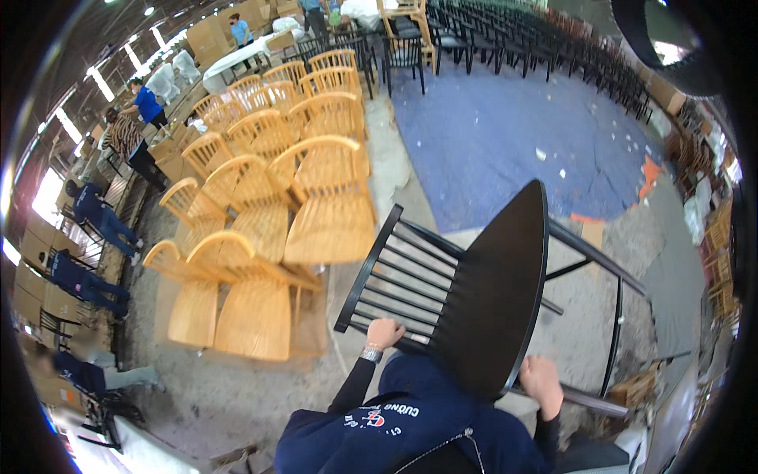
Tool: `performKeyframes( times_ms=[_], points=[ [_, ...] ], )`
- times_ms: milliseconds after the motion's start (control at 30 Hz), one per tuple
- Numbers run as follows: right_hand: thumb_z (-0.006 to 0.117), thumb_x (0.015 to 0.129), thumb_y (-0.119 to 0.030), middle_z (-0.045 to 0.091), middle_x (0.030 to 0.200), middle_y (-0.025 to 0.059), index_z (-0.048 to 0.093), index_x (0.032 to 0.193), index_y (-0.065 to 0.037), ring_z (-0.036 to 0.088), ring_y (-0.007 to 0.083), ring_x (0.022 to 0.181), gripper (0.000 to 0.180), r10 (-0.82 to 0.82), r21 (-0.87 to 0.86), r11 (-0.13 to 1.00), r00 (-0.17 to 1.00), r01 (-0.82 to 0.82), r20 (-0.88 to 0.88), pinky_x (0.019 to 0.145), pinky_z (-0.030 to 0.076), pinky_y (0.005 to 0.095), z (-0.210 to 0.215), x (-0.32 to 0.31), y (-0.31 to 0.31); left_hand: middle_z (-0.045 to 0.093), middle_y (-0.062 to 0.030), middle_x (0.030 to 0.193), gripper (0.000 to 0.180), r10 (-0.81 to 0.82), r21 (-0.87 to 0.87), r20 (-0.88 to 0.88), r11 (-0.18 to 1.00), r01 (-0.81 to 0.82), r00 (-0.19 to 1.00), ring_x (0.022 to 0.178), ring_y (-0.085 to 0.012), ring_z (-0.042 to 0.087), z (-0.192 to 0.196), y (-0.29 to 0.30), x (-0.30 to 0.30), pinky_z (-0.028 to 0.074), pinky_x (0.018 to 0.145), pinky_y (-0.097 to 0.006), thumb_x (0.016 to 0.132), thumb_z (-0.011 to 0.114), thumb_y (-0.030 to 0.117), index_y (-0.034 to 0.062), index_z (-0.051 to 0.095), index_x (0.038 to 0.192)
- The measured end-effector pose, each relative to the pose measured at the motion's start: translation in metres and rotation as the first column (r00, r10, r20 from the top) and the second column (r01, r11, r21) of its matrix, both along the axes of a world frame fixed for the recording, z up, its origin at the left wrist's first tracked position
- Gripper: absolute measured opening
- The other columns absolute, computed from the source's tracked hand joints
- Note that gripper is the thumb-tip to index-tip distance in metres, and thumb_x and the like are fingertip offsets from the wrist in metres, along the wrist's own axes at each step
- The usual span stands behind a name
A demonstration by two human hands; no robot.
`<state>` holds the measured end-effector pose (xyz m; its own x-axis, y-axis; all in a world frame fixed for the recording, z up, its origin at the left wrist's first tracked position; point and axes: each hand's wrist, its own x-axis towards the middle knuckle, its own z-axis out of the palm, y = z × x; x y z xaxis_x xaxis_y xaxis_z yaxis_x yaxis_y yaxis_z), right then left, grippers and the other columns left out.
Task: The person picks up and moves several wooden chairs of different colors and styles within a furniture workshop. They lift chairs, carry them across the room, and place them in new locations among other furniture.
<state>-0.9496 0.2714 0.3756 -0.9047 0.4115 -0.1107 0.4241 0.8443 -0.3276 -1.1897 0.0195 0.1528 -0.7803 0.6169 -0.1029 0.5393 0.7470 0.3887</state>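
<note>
1. While lifted and tipped over, fills the lower middle of the frame: black chair (pixel 493 292), seat turned up on edge, back bars pointing to the left, legs sticking out to the right.
2. Left hand (pixel 384 332): fingers curled shut around the bottom of the back bars, close to the seat edge.
3. Right hand (pixel 543 381): fingers wrapped tight on a thin black leg bar, low and right of the seat.
4. Just left of the black chair: rows of light wooden chairs (pixel 316 205), packed close, running to the upper left.
5. Above, in the upper middle: a blue floor mat (pixel 505 126) with small bits of litter, and a long line of dark chairs (pixel 513 39) along the top.
6. Far left edge: people in blue clothes (pixel 87 209), busy by some boxes, well apart from the hands.
7. Could slip, probably: smooth thin bars, a heavy seat, only two small grips.
8. Could bang the wooden chairs if swung left, since so near.
9. Could trip on the rough grey floor (pixel 237 395), with the big seat hiding the ground ahead.
</note>
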Motion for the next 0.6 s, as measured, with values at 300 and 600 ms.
performKeyframes(
  times_ms=[300, 600],
  points=[
    [0.043, 0.083, -0.023, 0.054, 0.059, 0.0263, 0.057, 0.054, 0.004, 0.054, 0.0424, 0.059, 0.042, -0.214, 0.043, 0.976, 0.976, 0.216, -0.046, 0.059, 0.042, 0.0489, 0.021, -0.169, 0.170, 0.061, -0.0153, 0.061, 0.033, -0.213, -0.012, 0.001, 0.977, 0.212, 0.977, 0.058, -0.0326, 0.061, 0.026, 0.184, -0.199, 0.049, 0.057, -0.043, 0.078, 0.053, 0.037, 0.0092, 0.069, 0.068],
    [0.043, 0.082, -0.018, 0.057, 0.065, 0.0236, 0.054, 0.057, 0.003, 0.055, 0.0401, 0.064, 0.035, 0.010, 0.070, 0.997, 1.000, -0.011, 0.012, 0.062, 0.043, 0.0490, 0.006, -0.387, 0.436, 0.061, -0.0169, 0.066, 0.034, -0.066, -0.064, 0.039, 0.996, 0.069, 0.997, 0.065, -0.0333, 0.062, 0.042, 0.376, -0.360, 0.049, 0.060, -0.044, 0.078, 0.053, 0.038, 0.0081, 0.068, 0.071]
  ],
)
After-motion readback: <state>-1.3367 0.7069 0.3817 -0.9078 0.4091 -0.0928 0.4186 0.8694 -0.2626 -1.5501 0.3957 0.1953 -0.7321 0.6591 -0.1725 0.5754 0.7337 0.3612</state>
